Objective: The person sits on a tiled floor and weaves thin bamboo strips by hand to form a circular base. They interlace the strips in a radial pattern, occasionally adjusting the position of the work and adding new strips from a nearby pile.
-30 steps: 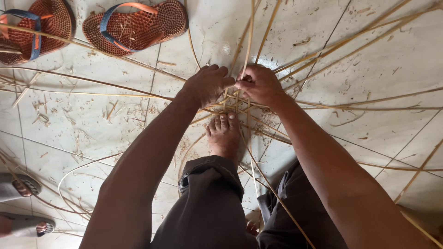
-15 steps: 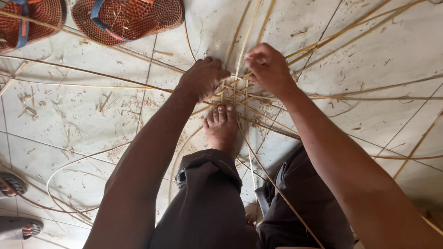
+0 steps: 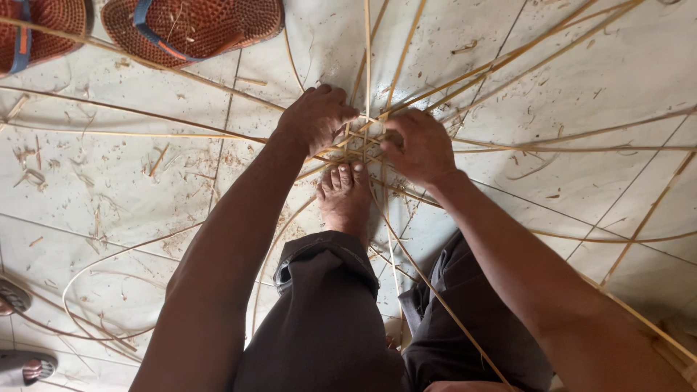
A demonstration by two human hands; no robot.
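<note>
Long thin cane strips (image 3: 552,138) radiate across the tiled floor from a small woven centre (image 3: 367,141). My left hand (image 3: 316,116) presses down on the left side of that centre, fingers curled over the strips. My right hand (image 3: 421,145) grips strips on the right side of the crossing. My bare foot (image 3: 345,199) rests on the strips just below the centre, toes touching them. My dark trousers (image 3: 327,319) fill the lower middle of the view.
Two woven brown sandals with blue straps (image 3: 192,25) lie at the top left. Another person's sandalled feet (image 3: 18,363) show at the bottom left edge. Loose cane loops (image 3: 94,290) and shavings (image 3: 29,174) litter the pale tiles.
My right hand has come down from the upper strips to the right side of the centre. The view has shifted, so the sandals sit higher in the frame.
</note>
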